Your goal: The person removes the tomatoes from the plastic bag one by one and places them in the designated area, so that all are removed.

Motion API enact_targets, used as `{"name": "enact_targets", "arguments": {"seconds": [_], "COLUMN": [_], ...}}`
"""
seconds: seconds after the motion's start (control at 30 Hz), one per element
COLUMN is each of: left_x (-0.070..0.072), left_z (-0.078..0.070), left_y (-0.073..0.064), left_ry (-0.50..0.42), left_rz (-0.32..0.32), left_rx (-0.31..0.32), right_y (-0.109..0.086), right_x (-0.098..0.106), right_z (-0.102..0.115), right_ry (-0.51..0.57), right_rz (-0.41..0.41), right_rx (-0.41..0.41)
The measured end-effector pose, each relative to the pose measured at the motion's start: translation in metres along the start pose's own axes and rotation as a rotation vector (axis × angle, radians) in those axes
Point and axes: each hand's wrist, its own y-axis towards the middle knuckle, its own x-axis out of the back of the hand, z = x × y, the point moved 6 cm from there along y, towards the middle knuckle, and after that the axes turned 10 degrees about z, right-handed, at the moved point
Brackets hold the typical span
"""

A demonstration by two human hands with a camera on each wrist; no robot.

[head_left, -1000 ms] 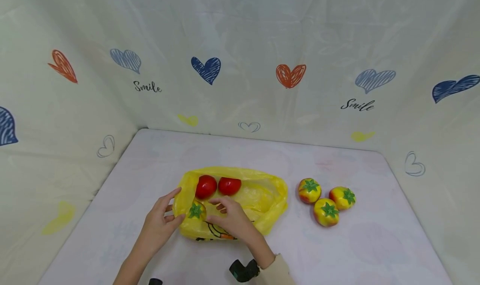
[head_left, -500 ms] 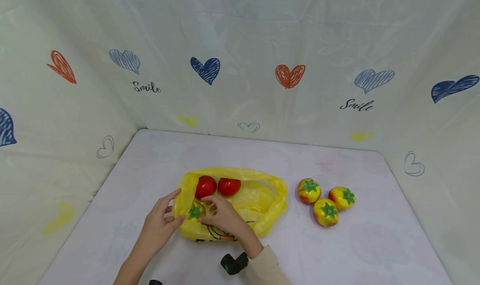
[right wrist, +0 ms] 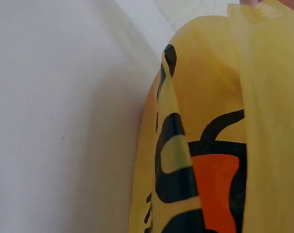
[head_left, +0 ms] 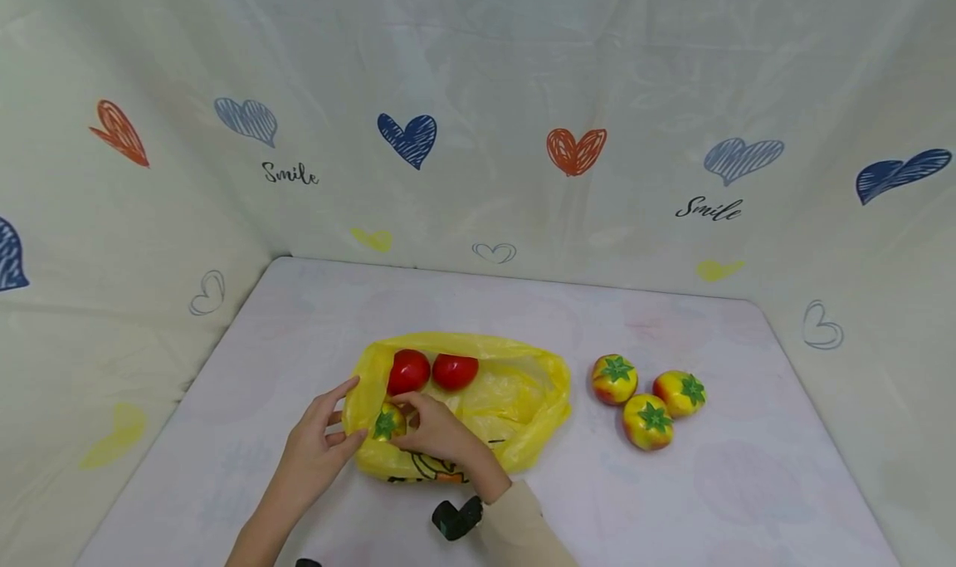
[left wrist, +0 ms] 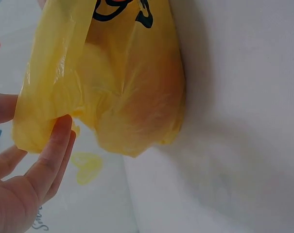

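Observation:
A yellow plastic bag (head_left: 523, 376) lies with its mouth open on the table. My left hand (head_left: 321, 442) holds its left rim; in the left wrist view the fingers (left wrist: 52, 160) lie on both sides of the yellow film. Inside the bag, at the near left, is a yellow-and-red round fruit (head_left: 385, 423) with a green star-shaped leaf top. My right hand (head_left: 436, 430) reaches into the bag and pinches this fruit from its right side, thumb and forefinger bent around it. Behind it sit two glossy red round fruits (head_left: 408, 372), partly covered by the bag.
Right of the bag, three more yellow-and-red fruits (head_left: 648, 422) with green star tops stand close together on the white table (head_left: 747, 501). A pale curtain (head_left: 493, 69) printed with hearts hangs around the table's back and sides.
My right hand has moved left onto the yellow-and-red fruit in the bag, its fingers closing around it. The fruit has tipped slightly leftward. My left hand stays at the rim.

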Motion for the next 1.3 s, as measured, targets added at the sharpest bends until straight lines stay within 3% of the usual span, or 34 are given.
{"name": "enact_targets", "arguments": {"seconds": [0.5, 0.9, 1.07, 1.3], "left_x": [-0.0006, -0.0010, -0.0006, -0.0012], "left_z": [0.0014, 0.0009, 0.0011, 0.0013], "left_y": [0.0001, 0.0012, 0.0021, 0.0021], "left_ry": [0.006, -0.002, 0.005, 0.001], "left_rz": [-0.005, 0.012, 0.012, 0.021], "left_rx": [0.003, 0.011, 0.013, 0.026], "right_y": [0.0046, -0.0035, -0.0028, 0.0024], "right_x": [-0.0061, 0.0027, 0.0003, -0.0047], "right_z": [-0.0037, 0.0033, 0.0038, 0.0016], "right_ry": [-0.038, -0.082, -0.115, -0.075], "right_rz": [0.033, -0.035, -0.008, 0.040], "right_rx": [0.003, 0.013, 0.017, 0.023]}}
